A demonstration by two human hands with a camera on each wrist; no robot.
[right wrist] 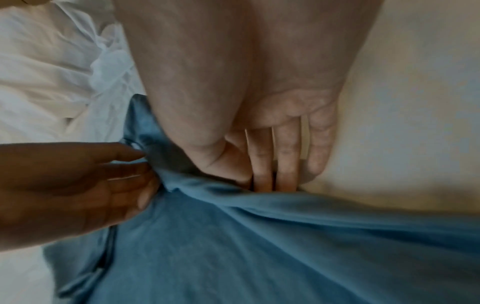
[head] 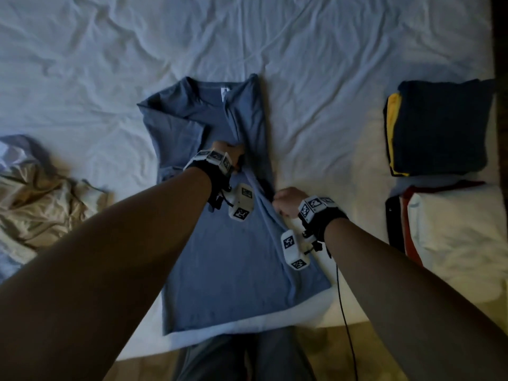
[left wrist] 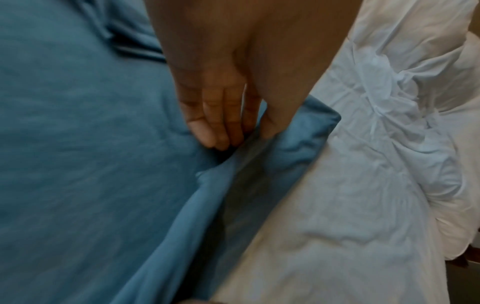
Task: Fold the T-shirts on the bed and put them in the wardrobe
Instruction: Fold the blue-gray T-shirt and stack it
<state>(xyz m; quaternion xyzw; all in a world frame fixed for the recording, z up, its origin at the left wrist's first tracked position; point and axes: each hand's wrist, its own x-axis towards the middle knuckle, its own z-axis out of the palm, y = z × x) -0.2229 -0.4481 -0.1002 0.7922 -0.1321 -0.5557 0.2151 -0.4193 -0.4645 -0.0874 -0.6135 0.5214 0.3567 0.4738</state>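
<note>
A blue T-shirt [head: 236, 257] lies flat on the white bed sheet [head: 330, 78], collar away from me, its right side partly folded over the middle. At mid-shirt my left hand [head: 233, 150] pinches a raised fold of the cloth. In the left wrist view the thumb and fingers of that hand [left wrist: 244, 139] close on the blue T-shirt [left wrist: 78, 164] at a ridge. My right hand [head: 278, 202] grips the same fold lower down, near the shirt's right edge. In the right wrist view the right hand [right wrist: 249, 182] pinches the blue T-shirt [right wrist: 233, 257], with the left hand [right wrist: 124, 181] beside it.
A stack of folded shirts [head: 439, 127], dark navy with yellow showing, sits at the right bed edge. Below it lie a white folded item [head: 456, 243] and red and black cloth. A crumpled beige garment [head: 41, 199] lies at left. A black cable [head: 347, 325] hangs from my right wrist.
</note>
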